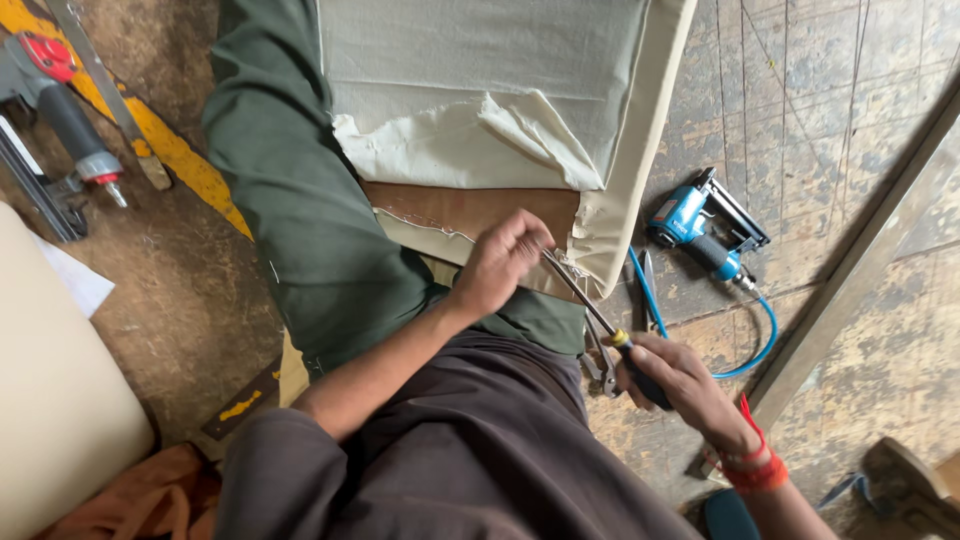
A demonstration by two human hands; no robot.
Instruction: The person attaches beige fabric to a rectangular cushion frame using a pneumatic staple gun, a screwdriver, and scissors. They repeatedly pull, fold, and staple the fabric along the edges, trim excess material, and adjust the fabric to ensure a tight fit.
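I look down at a cream upholstered cushion panel (640,130) lying on a wooden floor, its fabric peeled back over a brown board (470,208). My left hand (500,262) presses on the fabric edge near the panel's corner. My right hand (668,375) grips the dark handle of a screwdriver (585,300), whose metal shaft points up-left, its tip at the fabric edge beside my left fingers. A red thread band circles my right wrist. Pliers (600,365) lie on the floor just left of my right hand.
A blue pneumatic stapler (700,228) with a blue hose (750,345) lies right of the panel. My green trouser leg (300,200) crosses the panel's left side. A red-capped tool (60,100) and yellow strip (170,150) sit top left; a cream cushion (50,400) lies left; a wooden batten (860,260) runs right.
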